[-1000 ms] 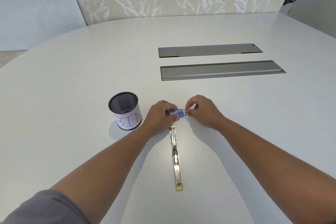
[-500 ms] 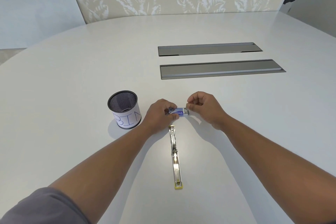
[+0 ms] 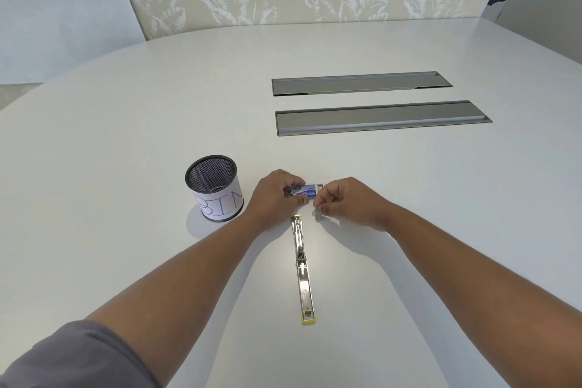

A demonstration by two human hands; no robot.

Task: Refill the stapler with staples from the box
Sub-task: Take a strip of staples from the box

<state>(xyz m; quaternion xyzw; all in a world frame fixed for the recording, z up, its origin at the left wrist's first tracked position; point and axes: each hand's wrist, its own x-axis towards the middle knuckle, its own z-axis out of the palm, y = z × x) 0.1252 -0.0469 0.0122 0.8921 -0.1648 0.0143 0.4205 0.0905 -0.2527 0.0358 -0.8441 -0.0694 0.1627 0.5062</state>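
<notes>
A small blue and white staple box [image 3: 306, 191] lies on the white table [image 3: 126, 142], its inner tray slid out a little to the right. My left hand [image 3: 275, 197] grips the box at its left end. Just right of it, my right hand [image 3: 343, 201] pinches a short grey strip of staples [image 3: 319, 215] that hangs below its fingertips. The stapler [image 3: 302, 264] lies unfolded flat, a long silver bar with yellow ends, running from just below the hands toward me.
A black mesh cup with a white paper label reading BIN [image 3: 215, 189] stands left of my left hand. Two long grey metal cable hatches [image 3: 378, 118] are set flush in the table further back. A patterned wall panel rises behind the table.
My right hand has come away from the box's right end and moved down toward me, now with a staple strip in its fingers. The box's tray shows at its right end.
</notes>
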